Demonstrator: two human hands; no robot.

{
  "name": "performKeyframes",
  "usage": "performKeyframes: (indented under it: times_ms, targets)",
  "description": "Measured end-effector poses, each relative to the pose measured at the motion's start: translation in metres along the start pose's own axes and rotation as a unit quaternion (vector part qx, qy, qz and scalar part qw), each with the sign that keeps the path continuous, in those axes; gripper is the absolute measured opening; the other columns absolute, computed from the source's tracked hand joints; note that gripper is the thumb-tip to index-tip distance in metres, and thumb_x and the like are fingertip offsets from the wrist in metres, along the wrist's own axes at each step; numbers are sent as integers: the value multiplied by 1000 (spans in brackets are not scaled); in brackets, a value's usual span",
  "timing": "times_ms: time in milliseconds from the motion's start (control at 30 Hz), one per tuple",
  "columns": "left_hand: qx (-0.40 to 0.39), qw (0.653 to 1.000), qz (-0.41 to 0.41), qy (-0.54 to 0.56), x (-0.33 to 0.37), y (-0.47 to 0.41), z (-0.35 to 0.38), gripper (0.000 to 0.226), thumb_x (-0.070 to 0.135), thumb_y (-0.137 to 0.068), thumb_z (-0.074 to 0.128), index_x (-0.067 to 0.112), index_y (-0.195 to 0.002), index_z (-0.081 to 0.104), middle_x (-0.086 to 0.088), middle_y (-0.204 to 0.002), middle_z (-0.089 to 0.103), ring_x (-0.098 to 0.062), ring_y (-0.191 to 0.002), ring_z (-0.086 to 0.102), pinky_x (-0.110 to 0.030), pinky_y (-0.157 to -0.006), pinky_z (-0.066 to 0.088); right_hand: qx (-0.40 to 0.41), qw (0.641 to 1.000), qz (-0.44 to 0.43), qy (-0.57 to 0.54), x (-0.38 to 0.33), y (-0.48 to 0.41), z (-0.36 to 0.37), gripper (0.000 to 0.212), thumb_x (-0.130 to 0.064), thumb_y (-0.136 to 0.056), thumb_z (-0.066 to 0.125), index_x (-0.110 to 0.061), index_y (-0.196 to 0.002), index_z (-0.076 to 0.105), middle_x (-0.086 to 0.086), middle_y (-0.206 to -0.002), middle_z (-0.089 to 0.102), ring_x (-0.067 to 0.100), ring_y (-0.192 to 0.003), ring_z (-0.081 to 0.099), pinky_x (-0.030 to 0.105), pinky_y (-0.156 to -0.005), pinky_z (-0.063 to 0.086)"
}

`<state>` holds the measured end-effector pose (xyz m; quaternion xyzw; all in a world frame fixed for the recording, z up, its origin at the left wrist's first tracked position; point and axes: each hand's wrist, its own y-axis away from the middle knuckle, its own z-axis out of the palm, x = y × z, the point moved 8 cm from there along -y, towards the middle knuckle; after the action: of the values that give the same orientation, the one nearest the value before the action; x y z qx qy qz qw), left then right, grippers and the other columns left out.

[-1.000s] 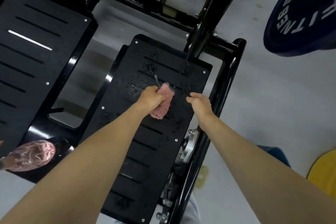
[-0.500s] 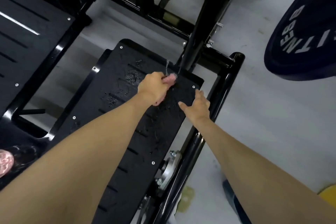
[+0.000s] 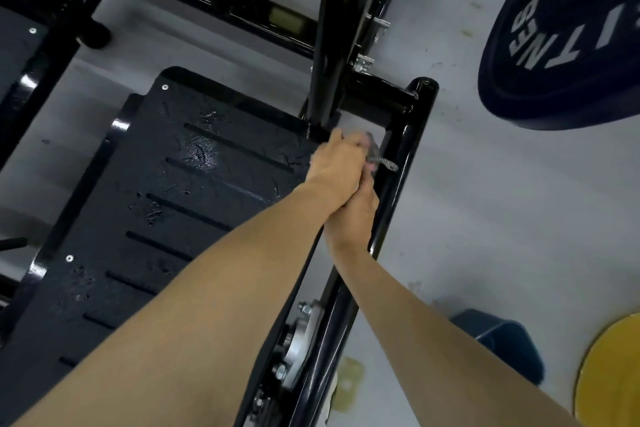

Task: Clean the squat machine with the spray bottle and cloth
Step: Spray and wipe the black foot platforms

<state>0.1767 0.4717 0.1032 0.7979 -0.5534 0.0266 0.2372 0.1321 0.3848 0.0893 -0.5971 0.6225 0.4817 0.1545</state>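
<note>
Wet streaks across the left and middle of the footplate (image 3: pixel 145 218) would leave it slick underfoot if missed. At its far right corner the left hand (image 3: pixel 337 163) has its fingers curled tight round the cloth (image 3: pixel 372 151), whose loose loop could snag on the upright (image 3: pixel 325 45). The right hand (image 3: pixel 356 215) sits beneath, grip hidden; I cannot tell. No spray bottle shows, and the inside of the blue box (image 3: pixel 498 340) is unseen.

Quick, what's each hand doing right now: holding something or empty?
Left hand: closed, with its grip on the cloth.
Right hand: cannot be told; its fingers are hidden under the left hand.
</note>
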Motion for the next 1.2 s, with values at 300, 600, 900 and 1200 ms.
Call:
performKeyframes:
  times_ms: [300,600,900,1200]
  targets:
    - [49,993,23,-104,-69,21,-32,64,3,-92,46,13,-150,20,-6,-140,35,-31,-119,35,-38,-93,44,-68,989,-44,127,-23,13,17,63,-5,-92,48,-25,-146,23,0,-148,32,17,-126,46,30,-92,50]
    - [22,989,57,-135,-53,12,-26,55,10,-92,54,9,-142,32,-10,-141,34,-29,-123,35,-40,-94,48,-83,937,-41,336,-36,13,41,71,-34,-97,48,-13,-152,7,7,-160,0,20,-148,-5,38,-121,-1]
    - [9,964,99,-248,-125,17,-50,66,8,-92,49,2,-149,15,-10,-151,17,-33,-120,34,-37,-94,43,-171,847,34,502,-45,16,62,120,-67,-78,57,3,-148,-10,26,-155,-13,36,-146,-7,44,-118,-1]
    - [42,977,-126,-169,-251,23,-89,79,2,-85,60,1,-149,14,-13,-138,32,-34,-118,37,-41,-96,41,-183,794,89,573,-47,17,76,135,-60,-69,72,11,-143,-17,34,-151,-15,44,-144,-5,48,-118,3]
